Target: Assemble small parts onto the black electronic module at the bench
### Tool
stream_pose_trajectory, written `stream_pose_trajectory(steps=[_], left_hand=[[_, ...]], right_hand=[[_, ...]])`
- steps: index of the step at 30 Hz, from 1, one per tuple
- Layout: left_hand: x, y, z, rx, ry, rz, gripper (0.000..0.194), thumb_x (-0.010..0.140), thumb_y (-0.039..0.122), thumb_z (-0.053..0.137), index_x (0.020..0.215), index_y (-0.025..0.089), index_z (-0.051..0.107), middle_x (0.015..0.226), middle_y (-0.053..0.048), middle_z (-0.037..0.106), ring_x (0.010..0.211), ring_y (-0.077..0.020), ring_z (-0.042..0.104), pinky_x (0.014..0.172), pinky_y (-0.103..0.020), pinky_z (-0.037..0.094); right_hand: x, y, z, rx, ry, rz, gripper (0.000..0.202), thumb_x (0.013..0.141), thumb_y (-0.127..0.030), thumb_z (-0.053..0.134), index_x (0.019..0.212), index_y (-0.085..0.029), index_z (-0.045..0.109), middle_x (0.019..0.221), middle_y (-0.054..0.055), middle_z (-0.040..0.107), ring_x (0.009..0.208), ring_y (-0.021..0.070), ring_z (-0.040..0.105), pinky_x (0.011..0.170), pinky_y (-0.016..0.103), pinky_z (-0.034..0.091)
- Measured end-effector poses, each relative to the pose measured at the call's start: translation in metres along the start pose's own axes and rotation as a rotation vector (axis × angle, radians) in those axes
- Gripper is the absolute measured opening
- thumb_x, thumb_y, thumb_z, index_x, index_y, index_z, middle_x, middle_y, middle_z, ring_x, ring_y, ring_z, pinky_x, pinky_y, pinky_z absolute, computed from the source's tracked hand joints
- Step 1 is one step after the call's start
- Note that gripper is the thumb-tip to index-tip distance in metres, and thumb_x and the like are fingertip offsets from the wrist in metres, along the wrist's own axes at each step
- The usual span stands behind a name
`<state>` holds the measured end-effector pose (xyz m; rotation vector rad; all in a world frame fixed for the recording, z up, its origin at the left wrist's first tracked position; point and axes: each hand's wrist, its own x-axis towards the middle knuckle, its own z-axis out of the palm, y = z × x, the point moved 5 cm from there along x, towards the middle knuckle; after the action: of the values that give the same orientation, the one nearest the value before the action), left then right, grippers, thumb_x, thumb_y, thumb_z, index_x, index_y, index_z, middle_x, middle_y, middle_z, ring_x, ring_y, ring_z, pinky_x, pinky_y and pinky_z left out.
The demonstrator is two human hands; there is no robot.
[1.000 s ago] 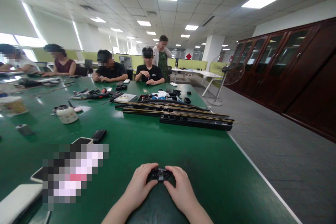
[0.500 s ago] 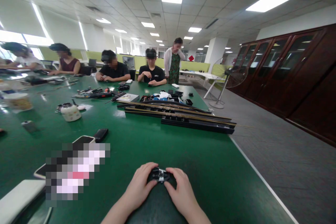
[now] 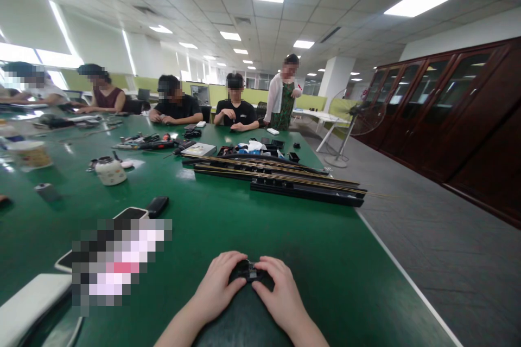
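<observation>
A small black part with some shiny metal (image 3: 251, 272) is held low over the green table (image 3: 325, 260), near its front. My left hand (image 3: 220, 284) grips its left side between thumb and fingers. On the other side, the thumb and fingers of my right hand (image 3: 279, 287) close round its right end. The fingertips hide much of the part, so its exact shape is unclear.
Long black rails with thin brass-coloured rods (image 3: 280, 179) lie beyond my hands. To the left are a phone (image 3: 130, 214), a white box (image 3: 35, 303), a black item (image 3: 158, 207) and a white jar (image 3: 110, 171). Several people sit around the table; one person stands behind.
My fingers have closed in slightly over the black part, covering more of its metal. The standing person has moved right and lowered an arm.
</observation>
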<state>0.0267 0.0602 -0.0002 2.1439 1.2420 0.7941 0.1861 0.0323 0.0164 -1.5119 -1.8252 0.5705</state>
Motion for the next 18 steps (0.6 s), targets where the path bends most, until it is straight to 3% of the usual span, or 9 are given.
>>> stream_pose_trajectory(steps=[5,18], left_hand=[[-0.0002,-0.0032,0.0020,0.001,-0.004,-0.023,0.045,0.070,0.025,0.056,0.115,0.025,0.048,0.115,-0.007,0.055,0.108,-0.0230,0.047,0.094,-0.042,0.035],[-0.0004,0.0017,0.0000,-0.009,-0.020,-0.012,0.042,0.068,0.027,0.058,0.110,0.027,0.052,0.107,-0.005,0.059,0.101,-0.0211,0.051,0.090,-0.038,0.038]], right_hand=[[0.0006,-0.0011,0.0008,-0.004,-0.017,-0.007,0.026,0.066,-0.018,0.063,0.090,-0.026,0.064,0.104,0.005,0.063,0.103,0.0234,0.053,0.090,0.040,0.038],[0.0001,-0.0036,0.0048,-0.043,-0.073,-0.019,0.017,0.067,-0.021,0.062,0.083,-0.027,0.064,0.100,0.002,0.063,0.103,0.0220,0.051,0.089,0.037,0.034]])
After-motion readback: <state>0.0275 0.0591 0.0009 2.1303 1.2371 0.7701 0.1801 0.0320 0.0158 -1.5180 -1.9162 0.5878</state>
